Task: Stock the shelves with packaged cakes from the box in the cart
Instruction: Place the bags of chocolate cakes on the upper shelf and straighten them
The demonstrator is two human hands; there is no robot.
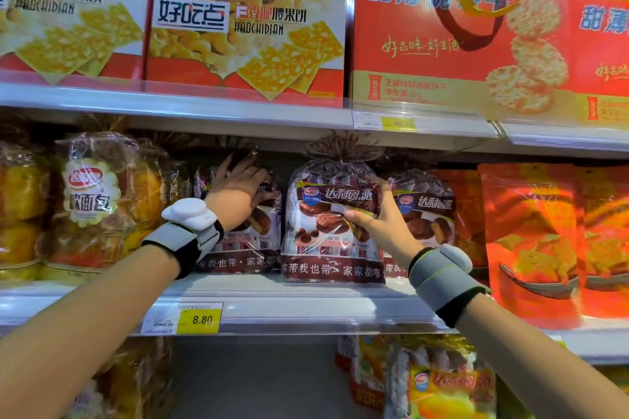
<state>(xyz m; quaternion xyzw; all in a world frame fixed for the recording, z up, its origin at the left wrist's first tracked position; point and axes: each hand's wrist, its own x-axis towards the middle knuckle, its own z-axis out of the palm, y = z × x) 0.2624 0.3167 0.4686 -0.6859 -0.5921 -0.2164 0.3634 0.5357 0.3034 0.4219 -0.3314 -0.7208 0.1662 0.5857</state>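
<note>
Three brown bags of chocolate cakes stand on the middle shelf (258,296). My right hand (377,219) pinches the front plastic of the centre bag (326,214), which stands upright near the shelf's front edge. My left hand (238,190) lies with straight fingers against the upper part of the left bag (252,238), which sits further back. The third brown bag (425,211) stands behind my right hand. Both wrists wear grey bands. The cart and its box are out of view.
Yellow bread bags (92,201) fill the shelf's left end, orange snack bags (534,241) the right. Biscuit boxes (245,41) and a big red carton (425,27) stand on the shelf above. A gap opens on the lower shelf (255,378) beside yellow cake bags (446,384).
</note>
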